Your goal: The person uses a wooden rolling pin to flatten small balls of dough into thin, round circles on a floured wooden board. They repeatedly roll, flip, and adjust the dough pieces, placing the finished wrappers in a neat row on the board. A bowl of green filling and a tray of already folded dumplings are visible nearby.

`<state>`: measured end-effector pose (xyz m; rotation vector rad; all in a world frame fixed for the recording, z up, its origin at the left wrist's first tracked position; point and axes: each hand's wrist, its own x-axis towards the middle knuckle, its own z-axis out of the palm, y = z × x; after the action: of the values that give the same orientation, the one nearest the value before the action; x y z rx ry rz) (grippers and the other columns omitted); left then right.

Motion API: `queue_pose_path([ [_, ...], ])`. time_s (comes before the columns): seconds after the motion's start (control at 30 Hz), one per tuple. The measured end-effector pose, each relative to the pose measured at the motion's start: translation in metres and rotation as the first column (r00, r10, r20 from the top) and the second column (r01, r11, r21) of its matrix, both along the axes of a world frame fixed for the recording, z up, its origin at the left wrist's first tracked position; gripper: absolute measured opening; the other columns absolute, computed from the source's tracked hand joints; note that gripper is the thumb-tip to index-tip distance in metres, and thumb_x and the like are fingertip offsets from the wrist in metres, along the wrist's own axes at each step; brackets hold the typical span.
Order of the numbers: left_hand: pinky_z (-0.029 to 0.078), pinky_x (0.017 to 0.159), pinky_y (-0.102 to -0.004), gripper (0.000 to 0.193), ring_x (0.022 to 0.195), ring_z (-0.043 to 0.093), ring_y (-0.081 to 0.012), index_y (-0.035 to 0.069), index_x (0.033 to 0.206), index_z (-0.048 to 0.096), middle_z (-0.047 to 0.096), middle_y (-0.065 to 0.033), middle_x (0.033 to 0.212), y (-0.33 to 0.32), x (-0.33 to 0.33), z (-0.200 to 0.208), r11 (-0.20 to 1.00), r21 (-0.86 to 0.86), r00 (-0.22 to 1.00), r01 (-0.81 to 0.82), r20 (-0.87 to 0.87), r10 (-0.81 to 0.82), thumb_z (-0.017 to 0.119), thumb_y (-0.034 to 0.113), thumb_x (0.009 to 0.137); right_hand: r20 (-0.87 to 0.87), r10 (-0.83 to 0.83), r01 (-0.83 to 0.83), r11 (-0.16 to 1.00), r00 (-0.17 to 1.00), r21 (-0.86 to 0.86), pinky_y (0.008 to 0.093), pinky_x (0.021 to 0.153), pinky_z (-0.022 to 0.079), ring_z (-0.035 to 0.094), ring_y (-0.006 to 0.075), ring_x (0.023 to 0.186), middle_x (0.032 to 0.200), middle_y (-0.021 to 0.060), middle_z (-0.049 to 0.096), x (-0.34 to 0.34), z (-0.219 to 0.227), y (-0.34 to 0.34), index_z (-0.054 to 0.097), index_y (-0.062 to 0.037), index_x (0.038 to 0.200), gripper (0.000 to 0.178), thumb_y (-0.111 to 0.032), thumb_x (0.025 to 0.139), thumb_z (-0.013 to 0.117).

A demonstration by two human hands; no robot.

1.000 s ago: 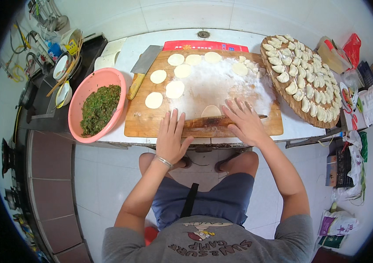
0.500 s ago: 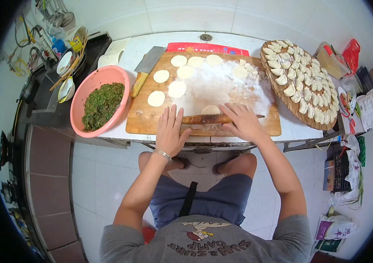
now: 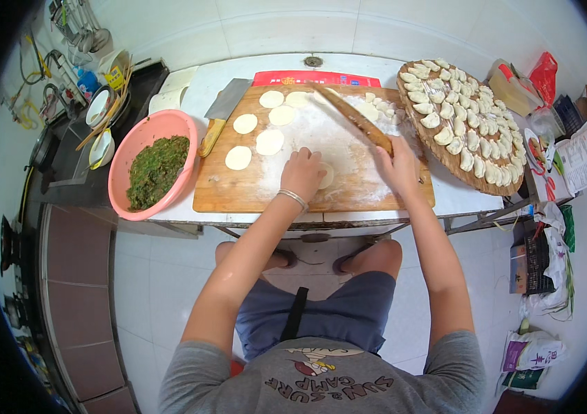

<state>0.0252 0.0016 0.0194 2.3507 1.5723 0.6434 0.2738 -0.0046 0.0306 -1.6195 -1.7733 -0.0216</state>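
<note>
My right hand (image 3: 398, 167) grips one end of a wooden rolling pin (image 3: 352, 117), which is lifted and slants up to the far left over the board. My left hand (image 3: 303, 172) is at the near middle of the floured wooden cutting board (image 3: 217, 185). Its fingers are curled at the left edge of a small round dough wrapper (image 3: 327, 175), partly covering it. Several flat round wrappers, one of them a larger wrapper (image 3: 270, 142), lie on the board's left and far side. Small dough pieces (image 3: 384, 109) are at the far right, dusted with flour.
A pink basin (image 3: 116, 155) of chopped green filling stands left of the board. A cleaver (image 3: 228, 100) lies at the board's far left edge. To the right, a round wooden tray (image 3: 438, 153) of dumplings overlaps the board's corner. A red strip (image 3: 314, 77) runs behind.
My right hand has raised the rolling pin off the board and tilted it. My left hand has left the pin and moved right onto the small wrapper.
</note>
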Motion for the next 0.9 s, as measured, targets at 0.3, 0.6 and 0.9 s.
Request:
queue_pose_path([
  [0.3, 0.054, 0.074, -0.0352, 0.019, 0.080, 0.069, -0.0265, 0.002, 0.094, 0.070, 0.071, -0.0150, 0.084, 0.024, -0.002, -0.002, 0.955, -0.294, 0.989, -0.024, 0.131, 0.065, 0.075, 0.014, 0.081, 0.032, -0.200, 0.191, 0.966, 0.979, 0.175, 0.0450, 0.069, 0.051, 0.063, 0.0360, 0.087, 0.097, 0.0141, 0.060, 0.018, -0.028, 0.006, 0.059, -0.0047, 0.112, 0.035, -0.033, 0.092, 0.064],
  [0.6, 0.053, 0.073, -0.0329, 0.016, 0.079, 0.068, -0.0191, 0.001, 0.090, 0.071, 0.072, -0.0131, 0.083, 0.048, -0.005, 0.045, 0.905, -0.359, 0.899, 0.228, 0.434, -0.054, 0.075, 0.015, 0.084, 0.073, -0.196, 0.183, 0.971, 0.978, 0.154, 0.0444, 0.067, 0.051, 0.062, 0.0350, 0.084, 0.095, 0.0128, 0.058, 0.020, -0.033, 0.005, 0.059, -0.0045, 0.112, 0.035, -0.032, 0.090, 0.066],
  [0.9, 0.024, 0.119, -0.0458, 0.072, 0.145, 0.025, -0.0421, -0.002, 0.147, 0.038, 0.026, -0.0258, 0.157, 0.066, 0.021, 0.002, 0.969, -0.132, 0.877, 0.210, -0.413, -0.246, 0.054, 0.045, 0.095, 0.105, -0.204, 0.187, 0.971, 0.973, 0.150, 0.0437, 0.067, 0.051, 0.062, 0.0341, 0.085, 0.095, 0.0127, 0.058, 0.018, -0.034, 0.006, 0.059, -0.0049, 0.112, 0.036, -0.032, 0.090, 0.067],
])
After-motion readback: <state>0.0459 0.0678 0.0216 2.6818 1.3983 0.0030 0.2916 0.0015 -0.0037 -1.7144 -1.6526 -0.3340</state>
